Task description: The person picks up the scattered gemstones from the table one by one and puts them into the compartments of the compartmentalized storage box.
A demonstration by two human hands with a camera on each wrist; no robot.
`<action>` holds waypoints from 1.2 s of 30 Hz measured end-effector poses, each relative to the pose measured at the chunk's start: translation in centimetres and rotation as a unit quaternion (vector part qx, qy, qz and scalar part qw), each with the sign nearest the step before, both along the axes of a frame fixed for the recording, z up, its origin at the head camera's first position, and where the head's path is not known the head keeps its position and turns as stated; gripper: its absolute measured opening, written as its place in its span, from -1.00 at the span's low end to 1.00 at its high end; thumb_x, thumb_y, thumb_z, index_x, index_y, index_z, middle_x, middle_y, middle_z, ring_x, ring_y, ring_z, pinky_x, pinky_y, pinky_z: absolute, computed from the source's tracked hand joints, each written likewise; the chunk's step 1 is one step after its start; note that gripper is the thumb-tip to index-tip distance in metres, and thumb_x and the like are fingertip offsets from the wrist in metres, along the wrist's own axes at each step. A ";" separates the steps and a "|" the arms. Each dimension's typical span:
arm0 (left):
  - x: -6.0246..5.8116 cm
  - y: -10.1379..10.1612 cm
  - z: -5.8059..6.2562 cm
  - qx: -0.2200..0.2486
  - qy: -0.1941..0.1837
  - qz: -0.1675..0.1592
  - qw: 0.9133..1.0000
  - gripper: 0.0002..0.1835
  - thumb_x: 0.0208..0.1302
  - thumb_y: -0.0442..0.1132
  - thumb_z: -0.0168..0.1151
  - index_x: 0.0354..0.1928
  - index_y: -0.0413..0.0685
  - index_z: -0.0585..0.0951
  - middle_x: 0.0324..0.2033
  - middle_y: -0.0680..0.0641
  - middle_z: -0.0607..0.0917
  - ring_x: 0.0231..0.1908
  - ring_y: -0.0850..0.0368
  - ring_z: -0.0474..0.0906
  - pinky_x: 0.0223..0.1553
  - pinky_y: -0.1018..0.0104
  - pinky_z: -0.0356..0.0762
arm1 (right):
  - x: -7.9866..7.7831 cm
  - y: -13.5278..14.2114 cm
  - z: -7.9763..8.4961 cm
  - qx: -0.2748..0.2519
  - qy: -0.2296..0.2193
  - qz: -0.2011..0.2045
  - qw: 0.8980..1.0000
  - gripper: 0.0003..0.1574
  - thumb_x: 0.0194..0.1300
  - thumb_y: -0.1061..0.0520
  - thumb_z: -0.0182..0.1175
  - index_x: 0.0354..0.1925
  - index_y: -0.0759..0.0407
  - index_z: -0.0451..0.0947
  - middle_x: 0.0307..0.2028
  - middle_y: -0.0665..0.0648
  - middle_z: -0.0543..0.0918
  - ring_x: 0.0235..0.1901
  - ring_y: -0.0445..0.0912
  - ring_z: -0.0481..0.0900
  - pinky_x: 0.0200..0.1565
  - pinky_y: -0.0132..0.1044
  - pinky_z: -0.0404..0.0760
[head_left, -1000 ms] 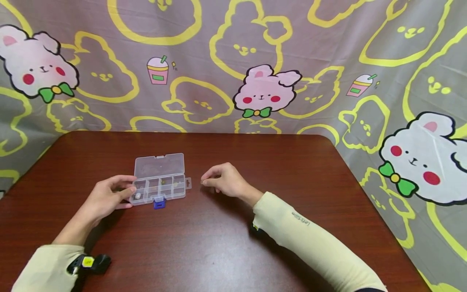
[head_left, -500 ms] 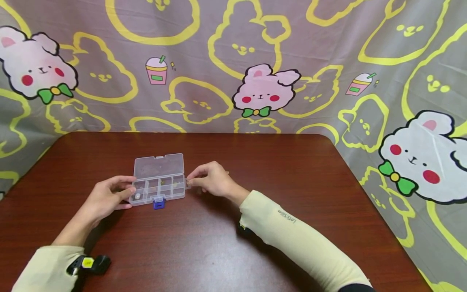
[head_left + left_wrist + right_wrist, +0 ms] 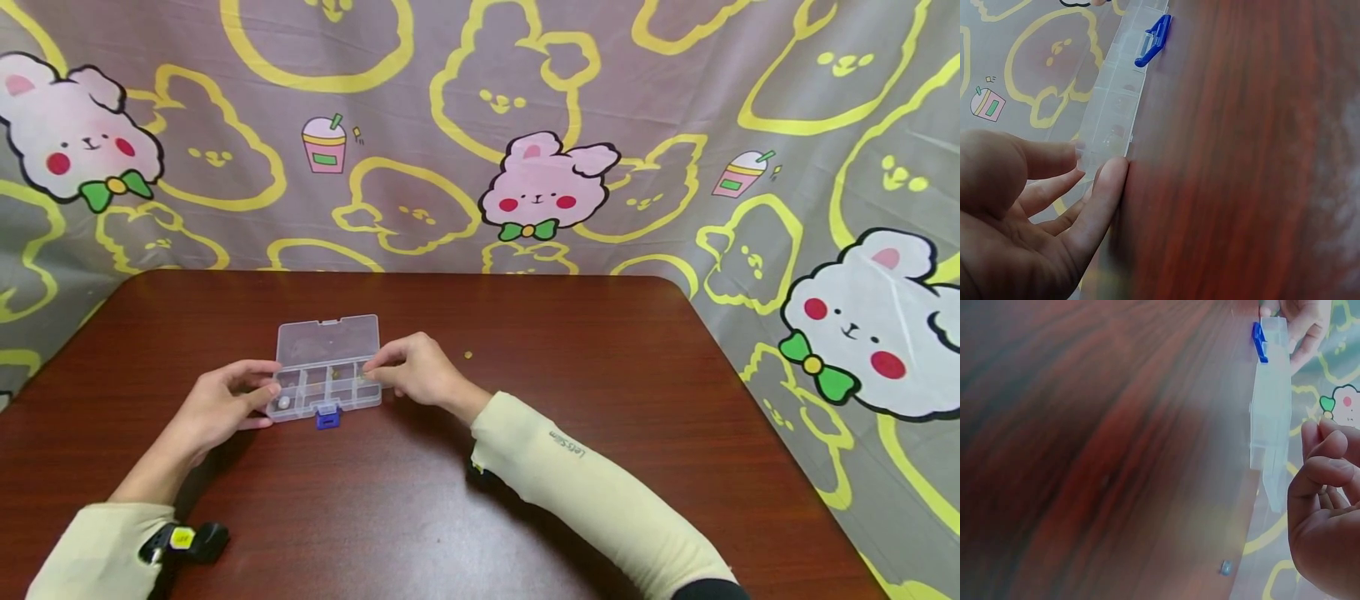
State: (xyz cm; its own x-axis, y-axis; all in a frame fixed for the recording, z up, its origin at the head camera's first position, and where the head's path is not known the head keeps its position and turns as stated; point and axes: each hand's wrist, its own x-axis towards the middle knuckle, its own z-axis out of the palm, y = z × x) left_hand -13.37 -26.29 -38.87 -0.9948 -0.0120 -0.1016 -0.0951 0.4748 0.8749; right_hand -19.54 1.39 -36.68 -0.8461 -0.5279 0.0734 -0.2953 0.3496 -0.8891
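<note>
A clear plastic compartment box point(image 3: 315, 410) stands on the table with its lid point(image 3: 328, 340) raised at the back and a blue latch point(image 3: 327, 417) at the front. My left hand point(image 3: 217, 407) grips its left end, the thumb in front and fingers behind, as the left wrist view shows. Thumb and forefinger of my right hand point(image 3: 423, 371) pinch a tiny gold-coloured piece point(image 3: 1319, 421) over the back right compartment; the fingertips mostly hide it. A white bead point(image 3: 283, 402) lies in the front left compartment, and a yellow-green piece point(image 3: 336, 375) in a back one.
A small yellow piece point(image 3: 468, 355) lies on the brown table point(image 3: 585, 333) right of the box, behind my right wrist. A patterned cloth point(image 3: 420, 108) hangs along the table's back and right side. Black wrist gear point(image 3: 195, 542) sits at my left sleeve.
My right hand has moved left with the tiny gold-coloured piece, from beside the box to over its right compartments. This uncovers the yellow piece on the table. The left hand has stayed on the box.
</note>
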 end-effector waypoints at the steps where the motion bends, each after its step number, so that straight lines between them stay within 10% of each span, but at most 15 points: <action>1: 0.0 0.0 0.0 0.000 -0.001 0.000 1.000 -0.52 0.47 -0.32 0.18 0.33 -0.39 0.39 0.00 -0.38 0.51 -0.34 0.08 0.60 -0.37 0.21 0.74 | 0.0 -0.2 0.0 -0.001 -0.002 0.001 1.000 -0.93 0.27 0.24 0.40 -0.26 0.21 0.79 -0.50 0.08 0.70 -0.73 -0.15 0.44 -0.66 -0.44 0.38; 36: 0.1 -0.1 0.2 0.008 0.003 -0.006 1.000 -0.52 0.48 -0.31 0.17 0.33 -0.39 0.38 0.02 -0.40 0.52 -0.34 0.04 0.62 -0.34 0.21 0.74 | 0.9 -6.1 -0.1 0.077 0.088 -0.001 0.993 -0.95 0.17 0.21 0.48 -0.36 0.06 0.82 -0.47 -0.15 0.74 -0.48 -0.45 0.50 -0.41 -0.61 0.47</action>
